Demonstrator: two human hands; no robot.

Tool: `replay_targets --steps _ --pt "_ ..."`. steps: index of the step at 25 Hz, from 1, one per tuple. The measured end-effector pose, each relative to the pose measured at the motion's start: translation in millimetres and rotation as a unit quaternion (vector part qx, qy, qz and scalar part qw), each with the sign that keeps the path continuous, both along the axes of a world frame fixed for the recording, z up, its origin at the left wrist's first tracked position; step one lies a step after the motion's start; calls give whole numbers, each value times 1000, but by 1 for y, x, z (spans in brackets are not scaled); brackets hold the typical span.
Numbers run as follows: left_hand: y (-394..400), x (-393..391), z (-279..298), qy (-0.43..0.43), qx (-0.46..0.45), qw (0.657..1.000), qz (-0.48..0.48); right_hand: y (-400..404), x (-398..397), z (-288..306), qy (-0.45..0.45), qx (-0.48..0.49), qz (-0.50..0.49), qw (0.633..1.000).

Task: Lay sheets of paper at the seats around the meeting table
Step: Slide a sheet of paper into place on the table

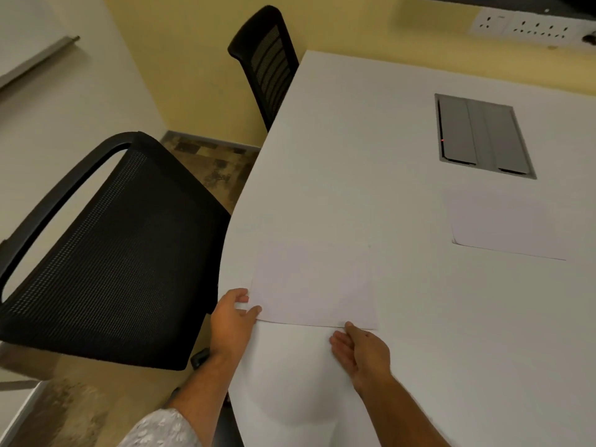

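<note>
A white sheet of paper [314,283] lies flat on the white meeting table [371,140], close to its left edge and beside a black mesh chair [106,253]. My left hand [232,321] touches the sheet's near left corner with thumb and fingertips. My right hand [361,350] rests at the sheet's near right corner, fingers apart, thumb on the edge. A second white sheet [506,224] lies farther right on the table, in front of the grey cable hatch.
A grey cable hatch [482,135] is set into the tabletop. A second black mesh chair [267,59] stands at the table's far left side. Wall sockets [522,27] sit on the yellow wall behind. Patterned floor [209,162] shows between the chairs.
</note>
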State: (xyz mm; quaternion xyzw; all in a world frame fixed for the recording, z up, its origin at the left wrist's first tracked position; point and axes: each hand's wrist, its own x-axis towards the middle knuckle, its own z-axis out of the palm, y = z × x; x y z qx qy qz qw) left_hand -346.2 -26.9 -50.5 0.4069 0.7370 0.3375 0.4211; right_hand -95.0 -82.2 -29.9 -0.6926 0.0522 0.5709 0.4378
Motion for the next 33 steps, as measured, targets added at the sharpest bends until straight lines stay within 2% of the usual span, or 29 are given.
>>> replay_targets --steps 1,2,4,5,8,9,10,14,19,24,33 --pt "1 -3 0 15 4 1000 -20 -4 1 -1 -99 -20 42 994" --pt "2 -5 0 37 5 998 -41 -9 3 -3 -227 -36 97 968" --pt "-1 -7 1 107 14 990 -85 -19 6 -3 -448 -10 214 868" --pt "-4 -8 1 159 23 981 -111 -21 7 -2 -512 17 277 813" --pt "-14 -8 0 299 54 931 -201 -21 13 -6 -556 -6 483 676" --pt "-17 -8 -2 325 65 916 -228 -20 15 -8 -560 -20 523 642" --pt "-20 -7 -4 344 72 903 -246 -19 17 -9 -562 -25 542 624" --pt "-22 -4 -5 364 53 892 -263 -18 20 -11 -573 -28 559 599" --pt "-22 -4 -3 337 33 900 -274 -15 18 -5 -558 -40 571 601" --pt "-26 -4 17 257 54 923 -281 -22 24 19 -539 -6 551 637" --pt "-63 61 72 188 102 916 -341 -85 36 82 -564 24 472 678"
